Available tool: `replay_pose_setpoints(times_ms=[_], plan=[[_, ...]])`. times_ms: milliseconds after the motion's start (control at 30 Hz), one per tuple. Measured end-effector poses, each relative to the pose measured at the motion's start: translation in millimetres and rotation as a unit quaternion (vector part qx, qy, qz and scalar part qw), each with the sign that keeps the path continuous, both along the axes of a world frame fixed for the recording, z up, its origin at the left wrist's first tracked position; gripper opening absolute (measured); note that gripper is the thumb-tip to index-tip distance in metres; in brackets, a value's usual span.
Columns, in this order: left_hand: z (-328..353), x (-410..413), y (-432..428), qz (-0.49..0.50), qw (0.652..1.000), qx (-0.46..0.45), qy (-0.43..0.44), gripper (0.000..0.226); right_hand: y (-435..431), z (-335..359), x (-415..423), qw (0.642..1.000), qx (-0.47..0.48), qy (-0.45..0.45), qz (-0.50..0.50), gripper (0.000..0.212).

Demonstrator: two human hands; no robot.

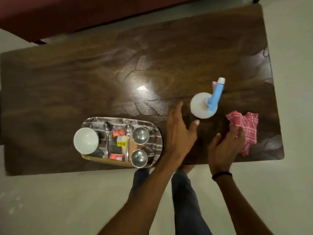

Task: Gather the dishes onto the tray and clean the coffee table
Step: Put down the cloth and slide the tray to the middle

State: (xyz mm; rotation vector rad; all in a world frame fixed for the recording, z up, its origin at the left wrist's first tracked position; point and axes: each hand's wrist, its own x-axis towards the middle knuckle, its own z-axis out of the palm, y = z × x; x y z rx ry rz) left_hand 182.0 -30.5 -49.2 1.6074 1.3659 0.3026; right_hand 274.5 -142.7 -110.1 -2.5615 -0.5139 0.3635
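Note:
An oval patterned tray (152, 126) sits near the front edge of the dark wooden coffee table (101, 73). It holds a white bowl (86, 140), two steel cups (140, 135) (139, 158), two spoons and a steel holder with snack packets (118, 145). A white spray bottle (200, 107) with a blue trigger head stands to the tray's right. My left hand (179, 131) hovers open between tray and bottle, fingers spread. My right hand (225, 145) grips the edge of a red-and-white checked cloth (245, 126) lying on the table.
A dark red sofa (84, 12) runs along the table's far side. Pale floor (67, 200) surrounds the table, and my legs in blue trousers (184, 192) stand at the front edge. A bright light glare shows on the tabletop's middle.

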Motion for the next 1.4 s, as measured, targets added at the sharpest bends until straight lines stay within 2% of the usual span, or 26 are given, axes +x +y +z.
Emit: replay_pose_setpoints(times_ms=[133, 267, 333, 400, 533, 633, 767, 967, 1133, 1200, 1400], plan=[[31, -68, 9, 0.054, 0.999, -0.007, -0.003, 0.056, 15, 8, -64, 0.994, 0.066, 0.088, 0.024, 0.037], [49, -154, 56, 0.152, 0.987, 0.048, 0.012, 0.032, 48, 5, -105, 0.965, 0.014, 0.261, 0.013, 0.025], [45, -205, 88, 0.205, 0.976, 0.073, 0.026, 0.028, 65, 6, -121, 0.953, -0.012, 0.302, 0.01, 0.026], [31, -255, 120, 0.242, 0.964, 0.084, 0.076, 0.028, 78, 8, -131, 0.947, -0.029, 0.32, -0.003, 0.029], [1, -337, 163, 0.249, 0.945, 0.008, 0.213, 0.029, 97, 6, -147, 0.945, -0.059, 0.321, -0.024, 0.025], [-24, -367, 171, 0.199, 0.95, -0.078, 0.227, 0.026, 106, 6, -155, 0.949, -0.09, 0.302, -0.004, 0.022], [-47, -379, 170, 0.172, 0.956, -0.151, 0.184, 0.023, 115, 12, -157, 0.948, -0.094, 0.305, -0.017, 0.025], [-60, -387, 170, 0.183, 0.956, -0.182, 0.137, 0.025, 110, 5, -156, 0.95, -0.083, 0.301, -0.001, 0.021], [-54, -386, 169, 0.23, 0.947, -0.199, 0.1, 0.035, 97, -21, -146, 0.949, -0.07, 0.309, 0.009, 0.029], [-49, -385, 171, 0.246, 0.942, -0.212, 0.088, 0.039, 111, -11, -145, 0.951, -0.065, 0.303, 0.01, 0.035], [-38, -379, 201, 0.286, 0.932, -0.216, 0.047, 0.033, 174, -5, -121, 0.955, -0.024, 0.294, 0.011, 0.018]])
